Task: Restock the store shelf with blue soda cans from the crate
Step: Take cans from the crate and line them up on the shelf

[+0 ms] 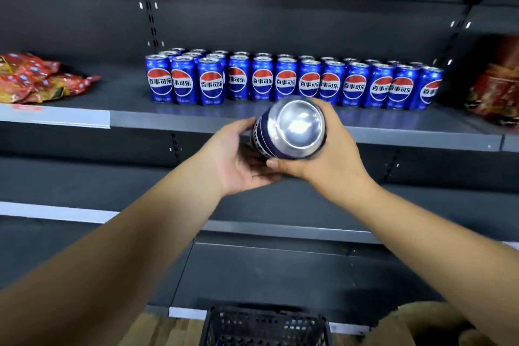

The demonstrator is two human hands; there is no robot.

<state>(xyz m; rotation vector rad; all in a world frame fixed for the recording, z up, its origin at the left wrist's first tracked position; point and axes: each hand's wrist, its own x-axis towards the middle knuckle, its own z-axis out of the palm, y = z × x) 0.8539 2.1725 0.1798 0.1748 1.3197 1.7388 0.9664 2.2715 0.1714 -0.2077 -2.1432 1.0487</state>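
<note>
A blue soda can [292, 128] lies tipped on its side in front of the shelf edge, its shiny silver base facing me. My right hand [325, 160] grips it from the right and below. My left hand [241, 157] cups it from the left, fingers under the can. Behind them, several blue cans [286, 80] stand upright in rows on the grey shelf [126, 112]. The black crate [264, 326] sits on the floor at the bottom of the view.
Red snack bags [36, 78] lie at the shelf's left end. Red packages [497, 93] stand at its right end. Bare shelf lies between the snack bags and the cans. Lower grey shelves [280, 230] run beneath my arms.
</note>
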